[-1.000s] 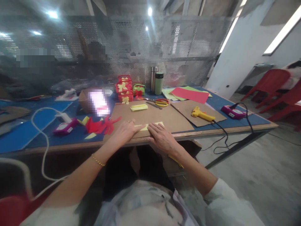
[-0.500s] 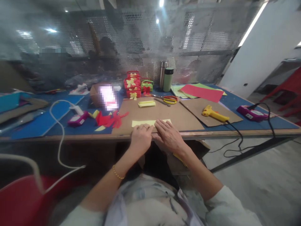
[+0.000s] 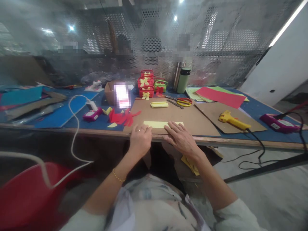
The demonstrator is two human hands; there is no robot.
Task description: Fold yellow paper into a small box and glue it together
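A narrow pale-yellow paper strip [image 3: 156,124] lies flat along the front edge of the brown cardboard mat [image 3: 181,117]. My left hand [image 3: 141,138] is at the strip's left end, fingers curled in and the thumb against the index finger at the paper's edge. Spread flat, my right hand [image 3: 182,138] rests its fingertips on the strip's right part. Between the hands a stretch of the strip shows. Farther back on the mat sits a folded yellow paper piece [image 3: 159,104]. Scissors [image 3: 184,102] with red and yellow handles lie at the mat's back edge.
Red paper scraps [image 3: 122,117] lie left of the mat. Small red boxes with bows [image 3: 146,84] and a green bottle [image 3: 183,81] stand behind. A yellow glue gun [image 3: 233,121] with a cord rests on cardboard at right. A lit phone [image 3: 122,95] leans at left.
My hands have moved apart along the strip, the left one sliding to its left end, uncovering paper between them. The view has turned left, so everything on the table appears farther right.
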